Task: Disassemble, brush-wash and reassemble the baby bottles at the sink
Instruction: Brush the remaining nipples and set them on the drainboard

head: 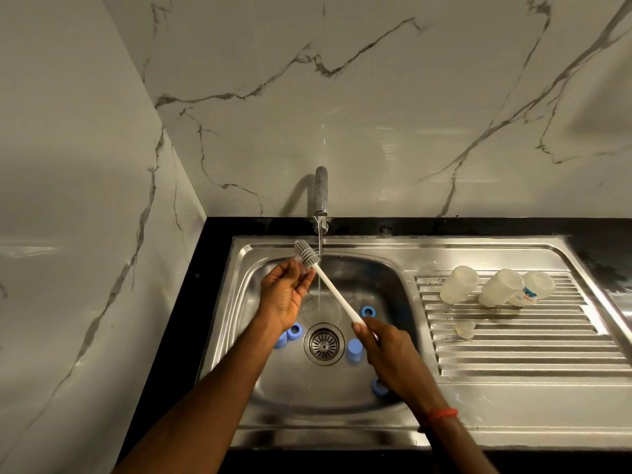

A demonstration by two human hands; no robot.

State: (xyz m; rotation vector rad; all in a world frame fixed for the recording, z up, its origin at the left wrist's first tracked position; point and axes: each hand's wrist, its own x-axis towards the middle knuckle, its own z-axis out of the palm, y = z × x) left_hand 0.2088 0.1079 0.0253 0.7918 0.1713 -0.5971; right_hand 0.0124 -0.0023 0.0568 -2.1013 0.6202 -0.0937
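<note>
My right hand (388, 354) grips the lower end of a white bottle brush (333, 290). Its grey bristle head (306, 254) is up beside the running water, at the fingertips of my left hand (284, 292). My left hand pinches a small clear piece (304, 280), seemingly a teat, against the bristles; it is blurred. Several blue rings and caps lie in the sink basin (386, 278), among them one (368, 311) right of the stream and one (294, 331) left of the drain. Three clear bottle bodies (501, 287) lie on the drainboard (530, 354).
The tap (321, 196) runs a thin stream into the basin above the drain strainer (323, 343). A clear teat (465, 328) sits on the drainboard below the bottles. Marble walls close in behind and on the left. A black counter edge (212, 268) frames the steel sink.
</note>
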